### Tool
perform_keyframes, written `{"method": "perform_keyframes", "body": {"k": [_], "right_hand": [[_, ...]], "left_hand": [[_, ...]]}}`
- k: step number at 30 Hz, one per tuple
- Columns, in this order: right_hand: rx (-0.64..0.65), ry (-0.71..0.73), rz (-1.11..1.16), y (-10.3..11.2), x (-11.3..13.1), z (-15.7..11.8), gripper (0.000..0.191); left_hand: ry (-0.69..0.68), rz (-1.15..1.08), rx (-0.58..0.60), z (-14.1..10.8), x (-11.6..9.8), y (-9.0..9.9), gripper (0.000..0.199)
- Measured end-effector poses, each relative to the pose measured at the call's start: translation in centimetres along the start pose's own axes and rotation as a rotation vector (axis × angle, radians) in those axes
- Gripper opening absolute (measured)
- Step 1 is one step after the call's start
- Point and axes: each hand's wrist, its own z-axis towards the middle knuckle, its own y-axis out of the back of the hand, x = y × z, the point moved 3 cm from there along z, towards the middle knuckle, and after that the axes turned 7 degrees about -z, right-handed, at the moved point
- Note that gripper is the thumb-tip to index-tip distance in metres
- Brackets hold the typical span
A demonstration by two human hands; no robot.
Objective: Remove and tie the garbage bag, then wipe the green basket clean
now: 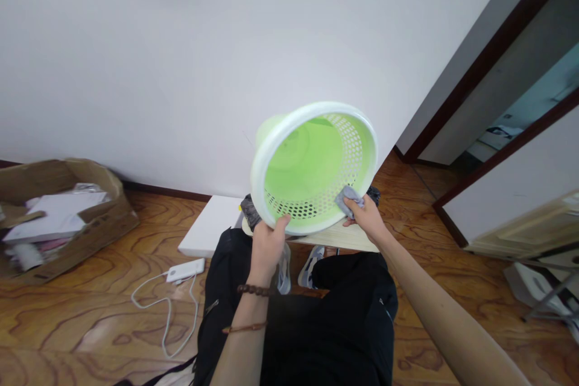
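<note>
A light green plastic basket (pixel 303 163) with a pale rim and rows of holes is tilted so that its mouth faces me. My left hand (pixel 268 245) is closed on the near left part of the rim, thumb over the edge and the other fingers hidden beneath. In my right hand (pixel 367 217) is a bunched grey cloth (pixel 348 199), pressed against the rim and inner wall at the lower right. The basket is above a small pale wooden table (pixel 337 237) in front of my knees; whether it rests on it I cannot tell.
Dark plastic bags (pixel 250 211) lie on the table behind the basket. On the left floor are a cardboard box (pixel 102 217) with papers, a white flat box (pixel 208 226), and a white power bank (pixel 185 270) with a looped cable. A white wall (pixel 181 72) rises close ahead.
</note>
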Motion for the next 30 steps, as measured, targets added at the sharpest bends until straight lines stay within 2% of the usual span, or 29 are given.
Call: {"method": "perform_keyframes", "body": {"k": [4,8,13,18,21,26,30], "right_hand": [[-0.021,0.049,-0.123,1.2,-0.3,0.9,0.042],[-0.011,0.092,-0.150,1.1,-0.2,1.2,0.046],[-0.030,0.189,-0.158,1.3,1.9,1.4,0.052],[-0.024,0.259,-0.191,2.0,4.0,1.7,0.050],[-0.053,0.249,-0.235,2.3,4.2,1.7,0.048],[-0.182,0.154,-0.381,2.2,3.6,1.2,0.037],[-0.276,0.123,-0.321,1.0,2.0,0.9,0.042]], "left_hand": [[0.097,0.044,0.098,0.3,0.7,0.3,0.029],[0.130,-0.048,0.094,0.4,1.4,0.1,0.031],[0.145,-0.255,0.002,0.1,1.8,-0.4,0.050],[0.161,-0.288,0.074,-0.2,1.3,-1.1,0.057],[0.223,-0.261,0.119,-0.2,1.3,-1.3,0.058],[0.212,-0.338,0.150,-0.5,2.2,-2.0,0.055],[0.260,-0.360,0.134,-1.2,3.5,-3.1,0.054]]}}
